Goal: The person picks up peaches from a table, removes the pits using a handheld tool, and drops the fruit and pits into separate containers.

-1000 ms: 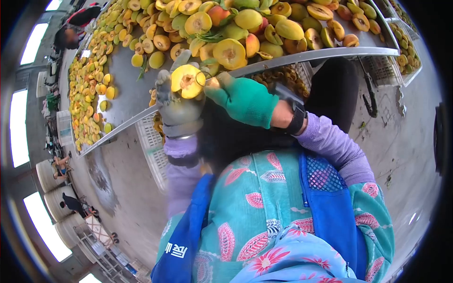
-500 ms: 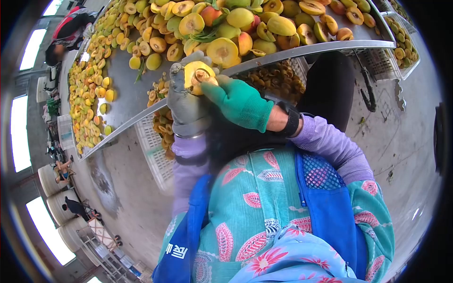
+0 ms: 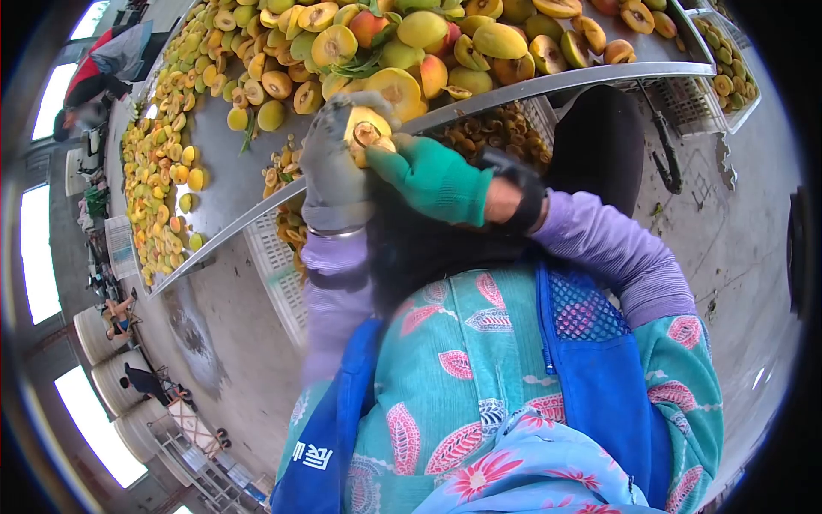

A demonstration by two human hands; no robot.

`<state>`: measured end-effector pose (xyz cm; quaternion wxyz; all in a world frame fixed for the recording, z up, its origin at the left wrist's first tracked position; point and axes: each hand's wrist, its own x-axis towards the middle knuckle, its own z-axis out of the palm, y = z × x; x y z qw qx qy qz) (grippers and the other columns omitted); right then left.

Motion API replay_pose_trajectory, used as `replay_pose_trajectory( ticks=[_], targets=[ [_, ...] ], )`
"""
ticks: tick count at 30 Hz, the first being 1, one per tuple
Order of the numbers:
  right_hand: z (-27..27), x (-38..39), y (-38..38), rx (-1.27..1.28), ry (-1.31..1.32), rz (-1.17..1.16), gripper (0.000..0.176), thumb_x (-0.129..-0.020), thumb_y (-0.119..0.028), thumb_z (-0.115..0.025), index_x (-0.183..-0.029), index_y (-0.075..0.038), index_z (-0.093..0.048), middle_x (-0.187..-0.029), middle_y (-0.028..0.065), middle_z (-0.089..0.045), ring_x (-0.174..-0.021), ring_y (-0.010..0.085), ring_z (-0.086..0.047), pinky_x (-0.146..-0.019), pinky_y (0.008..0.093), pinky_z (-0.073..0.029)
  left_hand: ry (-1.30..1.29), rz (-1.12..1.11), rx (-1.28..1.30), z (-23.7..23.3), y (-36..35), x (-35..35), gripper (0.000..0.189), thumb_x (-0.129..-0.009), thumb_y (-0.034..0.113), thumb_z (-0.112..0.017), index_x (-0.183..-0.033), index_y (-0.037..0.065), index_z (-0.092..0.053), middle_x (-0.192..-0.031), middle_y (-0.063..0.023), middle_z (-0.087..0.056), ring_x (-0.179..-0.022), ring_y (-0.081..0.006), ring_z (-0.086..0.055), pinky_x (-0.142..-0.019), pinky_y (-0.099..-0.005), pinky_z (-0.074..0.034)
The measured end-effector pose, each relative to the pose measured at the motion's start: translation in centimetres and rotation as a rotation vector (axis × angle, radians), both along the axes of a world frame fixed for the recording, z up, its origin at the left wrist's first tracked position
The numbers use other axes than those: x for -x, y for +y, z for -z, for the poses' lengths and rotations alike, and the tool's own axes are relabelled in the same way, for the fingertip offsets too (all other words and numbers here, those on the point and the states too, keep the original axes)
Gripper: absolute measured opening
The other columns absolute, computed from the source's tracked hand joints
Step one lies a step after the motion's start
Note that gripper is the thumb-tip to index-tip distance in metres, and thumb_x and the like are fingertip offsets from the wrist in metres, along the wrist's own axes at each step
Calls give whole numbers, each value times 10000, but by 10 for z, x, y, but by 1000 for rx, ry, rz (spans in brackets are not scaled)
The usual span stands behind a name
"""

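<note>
My left hand [image 3: 332, 167], in a grey glove, is closed around a halved yellow peach [image 3: 360, 122] with its cut face up. A brown pit hollow shows in the middle of the flesh. My right hand [image 3: 437, 178], in a green glove, presses thumb and fingers together at the lower edge of that hollow. Whatever the right fingers grip is mostly hidden; a thin curved edge shows at the pit. Both hands are just in front of the metal table's rim [image 3: 548, 84]. Beyond them lies a heap of whole and halved peaches [image 3: 419, 30].
Below the table stand a white crate [image 3: 278, 270] and brown peach pieces [image 3: 501, 137]. Another crate of halves [image 3: 728, 77] is at the right. A co-worker [image 3: 107, 68] bends at the table's far left end. Wet patches mark the concrete floor [image 3: 193, 334].
The peach half has tilted a little in my left hand, and my right wrist has turned slightly. The co-worker at the upper left has shifted position.
</note>
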<state>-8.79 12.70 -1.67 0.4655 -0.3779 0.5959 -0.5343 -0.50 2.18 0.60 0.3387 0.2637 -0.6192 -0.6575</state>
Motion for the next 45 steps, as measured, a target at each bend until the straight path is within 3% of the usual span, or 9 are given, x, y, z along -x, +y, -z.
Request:
replay_pose_trajectory(
  ticks=[12,16,23,27,30,31,32,37,45],
  targets=[
    [-38,-9,6,-181,-450,131,483,-961,-479,-477,-1001,-13,-601,-646,72,-570,-506,178,-553,-459,326,-457,-153,23,-20,-10,-11,24,253,-966,204,-548,-885,-1,-673,-740,-69,-655,-617,-126,-599,-514,-245,-471],
    [24,-5,-14,201,-42,81,367,-1004,-372,-466,-1014,-28,-595,-695,-16,-548,-554,96,-521,-484,253,-432,-427,144,772,-19,-22,15,213,-909,116,-496,-941,51,-696,-861,-103,-696,-739,-186,-672,-654,-280,-525],
    [-16,-15,-14,53,-528,130,371,-999,-383,-479,-961,-31,-589,-696,-11,-561,-572,76,-523,-481,227,-412,-91,-31,385,-14,-19,17,227,-948,162,-527,-884,-7,-662,-756,-83,-667,-655,-143,-627,-588,-272,-503],
    [-22,9,-7,-183,-142,-22,498,-959,-459,-467,-1045,10,-608,-715,176,-622,-685,263,-618,-642,391,-477,18,-100,15,-18,-6,23,224,-967,127,-496,-918,-15,-662,-776,-81,-676,-684,-146,-643,-614,-261,-523],
    [-17,-2,4,120,350,241,373,-981,-394,-485,-974,-30,-570,-648,124,-591,-638,239,-635,-525,369,-480,-71,4,596,-9,-10,21,338,-1000,245,-415,-1022,-8,-639,-867,-105,-656,-738,-204,-648,-652,-307,-537],
    [-6,-6,3,136,425,276,359,-976,-386,-491,-993,-37,-569,-663,144,-597,-663,255,-648,-541,381,-489,165,54,-68,-14,0,25,362,-997,288,-429,-1051,-16,-617,-886,-107,-635,-753,-221,-642,-687,-327,-539],
    [5,-10,3,149,500,313,346,-971,-379,-498,-1013,-43,-567,-678,164,-604,-688,271,-660,-557,392,-497,182,27,-88,-15,5,27,375,-995,306,-440,-1030,-19,-622,-865,-109,-640,-744,-210,-635,-681,-314,-530],
    [-13,-7,5,78,116,253,471,-971,-428,-472,-1021,36,-542,-824,291,-624,-786,469,-610,-667,509,-473,213,-86,-113,-11,12,25,388,-995,328,-476,-977,-25,-637,-828,-110,-653,-737,-181,-626,-658,-279,-508],
    [-22,-7,11,75,-90,185,481,-971,-456,-464,-940,15,-555,-731,175,-629,-604,323,-601,-546,400,-472,78,-95,98,-7,9,28,388,-996,301,-461,-991,-40,-645,-826,-120,-647,-727,-184,-629,-671,-298,-543]
  ],
)
